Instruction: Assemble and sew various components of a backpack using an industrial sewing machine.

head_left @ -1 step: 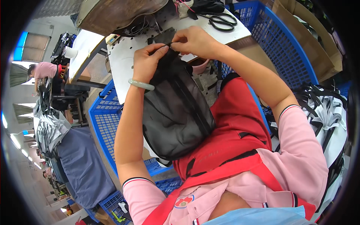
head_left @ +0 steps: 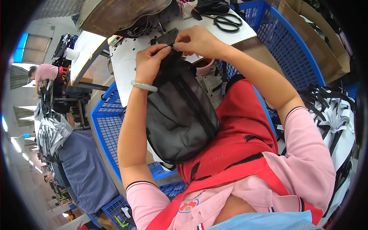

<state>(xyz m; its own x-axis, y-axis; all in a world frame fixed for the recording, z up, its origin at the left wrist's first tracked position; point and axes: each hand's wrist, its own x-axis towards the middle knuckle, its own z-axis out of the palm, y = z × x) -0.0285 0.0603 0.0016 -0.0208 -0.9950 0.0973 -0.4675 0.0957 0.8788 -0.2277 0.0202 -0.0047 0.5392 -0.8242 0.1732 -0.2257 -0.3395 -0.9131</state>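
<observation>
A black fabric bag (head_left: 180, 115) with a dark strip down its front hangs from the white table's edge over my lap. My left hand (head_left: 150, 63), with a pale bangle at the wrist, pinches the bag's upper edge between thumb and forefinger. Close beside it, my right hand (head_left: 199, 41) has thumb and fingers pinched on the same edge. The fingertips of both hands nearly meet there. What small part lies between them is too small to make out. Black-handled scissors (head_left: 227, 23) lie on the table beyond my right hand.
The white table (head_left: 124, 73) carries dark scraps and a brown machine cover (head_left: 122, 15). Blue plastic crates stand at the left (head_left: 107, 128) and right (head_left: 291, 42). A cardboard box (head_left: 318, 38) and a pile of white and black pieces (head_left: 337, 115) are at the right. Another person (head_left: 48, 72) works far left.
</observation>
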